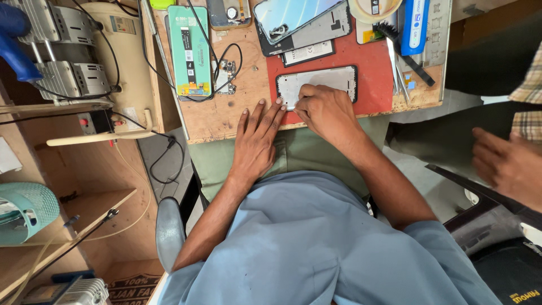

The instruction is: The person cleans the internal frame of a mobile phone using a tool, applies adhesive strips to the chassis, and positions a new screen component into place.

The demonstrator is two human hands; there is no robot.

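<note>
A phone frame with a pale inner face (327,80) lies on a red mat (372,62) near the front edge of a small wooden workbench (226,116). My right hand (324,110) rests on the frame's near edge, fingers bunched and pressing at its lower left corner. Whether a small tool is pinched in them is hidden. My left hand (257,138) lies flat on the bench edge, fingers spread, fingertips touching the frame's left corner.
A green phone panel (189,51) with cables lies at the left. Another phone screen (293,17), a dark back cover, a tape roll (372,8), a brush and tweezers (398,70) crowd the back. Another person's hand (505,164) is at the right. Machines (62,51) stand at the left.
</note>
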